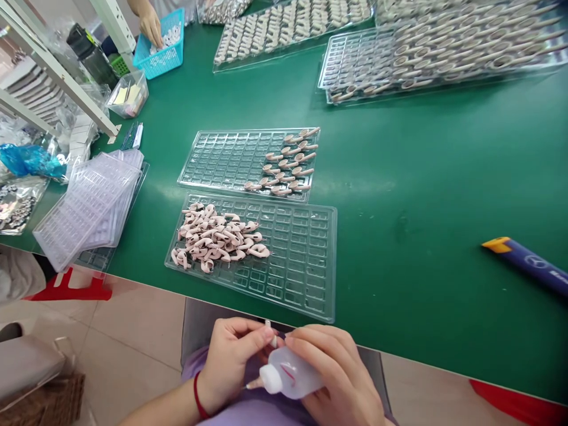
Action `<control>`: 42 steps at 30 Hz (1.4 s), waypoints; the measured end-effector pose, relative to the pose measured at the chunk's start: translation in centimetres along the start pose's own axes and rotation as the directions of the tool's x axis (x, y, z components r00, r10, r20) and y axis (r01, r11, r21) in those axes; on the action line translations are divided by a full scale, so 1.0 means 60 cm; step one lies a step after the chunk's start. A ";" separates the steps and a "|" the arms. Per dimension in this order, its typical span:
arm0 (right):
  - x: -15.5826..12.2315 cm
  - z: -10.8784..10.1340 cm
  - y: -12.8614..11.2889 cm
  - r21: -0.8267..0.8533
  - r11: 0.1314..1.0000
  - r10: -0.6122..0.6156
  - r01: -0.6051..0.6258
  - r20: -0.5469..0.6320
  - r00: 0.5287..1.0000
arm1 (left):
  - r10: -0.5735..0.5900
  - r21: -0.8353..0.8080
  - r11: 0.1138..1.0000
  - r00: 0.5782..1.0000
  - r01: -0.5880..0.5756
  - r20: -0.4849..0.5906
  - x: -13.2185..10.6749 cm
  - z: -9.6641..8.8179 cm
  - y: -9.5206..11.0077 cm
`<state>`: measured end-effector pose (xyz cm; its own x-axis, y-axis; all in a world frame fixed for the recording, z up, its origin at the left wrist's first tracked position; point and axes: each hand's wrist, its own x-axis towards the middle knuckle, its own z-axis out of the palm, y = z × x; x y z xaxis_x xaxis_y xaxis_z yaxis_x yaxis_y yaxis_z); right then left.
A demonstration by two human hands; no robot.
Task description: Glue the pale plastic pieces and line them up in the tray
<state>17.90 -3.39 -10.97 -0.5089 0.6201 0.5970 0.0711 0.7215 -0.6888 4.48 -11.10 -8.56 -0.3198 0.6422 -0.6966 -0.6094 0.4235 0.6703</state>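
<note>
Translucent plastic forms the squeeze bottle (pixel 299 374) gripped in the curled fingers of the right hand (pixel 344 370), its nozzle (pixel 255 384) pointing toward the left wrist; the left hand (pixel 237 349) pinches a small white earbud-like piece (pixel 273 341) between thumb and fingers, just beside the right fingertips; whether those touch it, I cannot tell; beyond the fingers, a clear compartment tray (pixel 306 260) bears heaped pinkish earbud shells (pixel 213 236); farther off, a second tray (pixel 222 154) holds stemmed pieces (pixel 288 164).

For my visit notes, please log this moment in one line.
left hand: white part | right hand: bottle | near tray: piled pieces | tray behind: more pieces
</note>
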 end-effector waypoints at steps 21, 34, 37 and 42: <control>0.027 -0.044 0.010 0.091 0.996 0.006 -0.012 0.070 0.998 | 0.236 0.444 0.857 0.965 -0.261 0.114 -0.017 -0.016 0.044; 0.037 -0.074 0.064 -0.057 0.987 0.139 -0.153 -0.206 0.969 | 0.580 0.747 -0.155 0.553 -0.646 0.598 0.206 0.059 0.366; 0.039 -0.076 0.062 -0.062 0.986 0.140 -0.155 -0.208 0.968 | 0.519 0.753 -0.257 0.571 -0.606 0.636 0.257 0.076 0.394; 0.046 -0.077 0.060 -0.051 0.987 0.137 -0.151 -0.212 0.968 | 0.465 0.741 -0.310 0.584 -0.596 0.665 0.283 0.084 0.393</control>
<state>20.72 2.38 -9.90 -0.3007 0.7641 0.5707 0.1908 0.6345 -0.7490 -11.65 13.03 -3.26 0.0122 0.9971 0.0751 0.9170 -0.0411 0.3968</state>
